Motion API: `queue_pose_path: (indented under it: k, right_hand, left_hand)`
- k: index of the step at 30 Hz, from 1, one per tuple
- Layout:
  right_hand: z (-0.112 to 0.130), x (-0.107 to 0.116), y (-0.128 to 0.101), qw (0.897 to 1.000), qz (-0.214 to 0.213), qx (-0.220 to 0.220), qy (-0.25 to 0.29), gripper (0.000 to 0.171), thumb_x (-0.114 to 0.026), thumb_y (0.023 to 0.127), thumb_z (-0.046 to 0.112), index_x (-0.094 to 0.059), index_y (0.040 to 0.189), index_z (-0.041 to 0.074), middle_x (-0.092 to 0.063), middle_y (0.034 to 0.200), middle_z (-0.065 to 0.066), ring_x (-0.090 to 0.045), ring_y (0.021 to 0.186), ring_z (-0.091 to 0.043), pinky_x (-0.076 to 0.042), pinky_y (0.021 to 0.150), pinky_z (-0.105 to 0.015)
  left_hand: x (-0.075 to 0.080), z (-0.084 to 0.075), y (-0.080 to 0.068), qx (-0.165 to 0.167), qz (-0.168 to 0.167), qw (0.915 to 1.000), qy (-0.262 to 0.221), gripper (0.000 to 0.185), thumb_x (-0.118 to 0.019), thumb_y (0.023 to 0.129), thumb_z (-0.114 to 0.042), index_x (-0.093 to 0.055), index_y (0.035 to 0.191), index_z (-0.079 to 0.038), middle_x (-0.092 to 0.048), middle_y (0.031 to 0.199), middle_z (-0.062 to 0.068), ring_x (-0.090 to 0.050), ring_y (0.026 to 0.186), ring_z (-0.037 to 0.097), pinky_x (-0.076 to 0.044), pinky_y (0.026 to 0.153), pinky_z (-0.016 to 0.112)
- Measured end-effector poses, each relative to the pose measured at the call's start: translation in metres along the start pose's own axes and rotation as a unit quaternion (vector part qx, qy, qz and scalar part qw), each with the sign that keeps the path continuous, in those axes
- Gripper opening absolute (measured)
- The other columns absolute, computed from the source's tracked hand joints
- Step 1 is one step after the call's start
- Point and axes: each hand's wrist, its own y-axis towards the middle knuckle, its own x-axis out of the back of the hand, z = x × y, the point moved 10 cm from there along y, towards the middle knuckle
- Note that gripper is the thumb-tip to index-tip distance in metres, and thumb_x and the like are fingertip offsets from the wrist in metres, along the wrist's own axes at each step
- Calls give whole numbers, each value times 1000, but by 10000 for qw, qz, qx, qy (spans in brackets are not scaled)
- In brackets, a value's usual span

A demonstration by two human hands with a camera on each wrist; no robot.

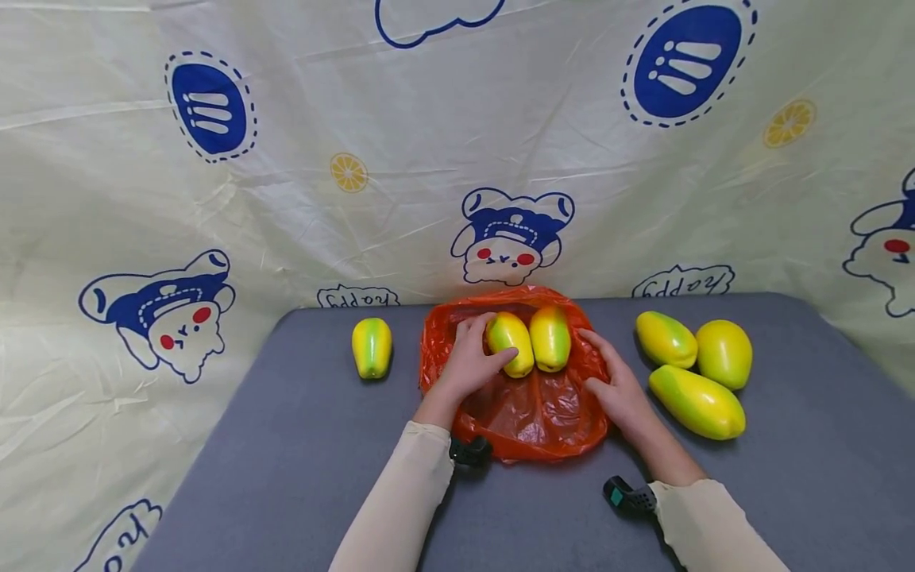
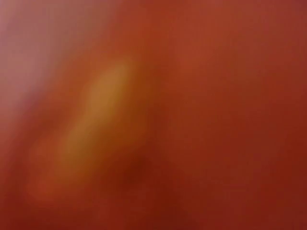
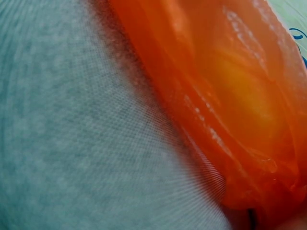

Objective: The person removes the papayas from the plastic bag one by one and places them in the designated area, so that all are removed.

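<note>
From the head view I judge the bagging to be about a third done: two yellow-green mangoes sit inside the mouth of the orange plastic bag (image 1: 532, 405), which lies flat on the grey table (image 1: 300, 445) near the middle, and four more mangoes lie outside it. My left hand (image 1: 468, 361) has its fingers curled round the left mango in the bag (image 1: 511, 343), gripping it from the left side, with the second bagged mango (image 1: 550, 338) touching it just to the right. My right hand (image 1: 620, 385) rests on the right edge of the bag, its fingers reaching toward the rim; I cannot tell whether they pinch the plastic or merely press it flat. What I reckon is left: a single mango (image 1: 372, 347) to the left of the bag, well apart from it, and a cluster of three mangoes (image 1: 696, 373) to the right, near my right hand. The left wrist view is only a red-orange blur; the right wrist view shows orange plastic (image 3: 230, 96) against grey cloth, a yellow shape glowing through it.
</note>
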Motion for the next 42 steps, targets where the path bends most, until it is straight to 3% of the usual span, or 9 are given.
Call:
queue_pose_path:
  k: [9, 20, 27, 35, 42]
  right_hand:
    - [1, -4, 0, 9999, 6, 60, 144, 78, -51, 92, -1, -22, 159, 27, -22, 164, -15, -36, 137, -38, -48, 89, -15]
    - [1, -1, -1, 9996, 19, 93, 263, 78, -49, 92, -2, -23, 159, 26, -23, 163, -17, -41, 131, -40, -53, 83, -18]
    - [2, -1, -1, 9993, 68, 122, 353, 78, -49, 91, -4, -23, 159, 25, -25, 161, -19, -46, 126, -41, -57, 79, -23]
    - [1, 1, -1, 9996, 50, 75, 282, 77, -50, 92, -2, -23, 159, 27, -22, 163, -19, -43, 128, -43, -58, 77, -23]
    - [1, 0, -1, 9991, 86, 134, 383, 77, -50, 93, -2, -22, 159, 26, -22, 163, -19, -44, 127, -43, -59, 77, -24]
  left_hand:
    - [-13, 6, 4, 147, -180, 9975, -664, 73, -71, 91, -32, -32, 153, -31, -21, 159, 9, -41, 133, 33, -45, 110, 53]
    - [-24, 4, 6, 175, 49, 9974, -694, 76, -72, 90, -36, -32, 154, -42, -5, 168, 6, -29, 146, 35, -40, 114, 57]
    - [-30, 3, 6, 221, 139, 9981, -563, 73, -73, 89, -36, -38, 152, -38, -3, 168, 6, -28, 146, 36, -40, 114, 57]
    - [-26, 0, 7, 184, -174, 9972, -709, 64, -76, 87, -27, -42, 141, -31, -24, 156, 7, -43, 128, 30, -49, 105, 51]
    - [-20, 1, 5, 256, -492, 9958, -731, 57, -77, 86, -20, -46, 133, -26, -33, 151, 8, -45, 127, 29, -50, 104, 51]
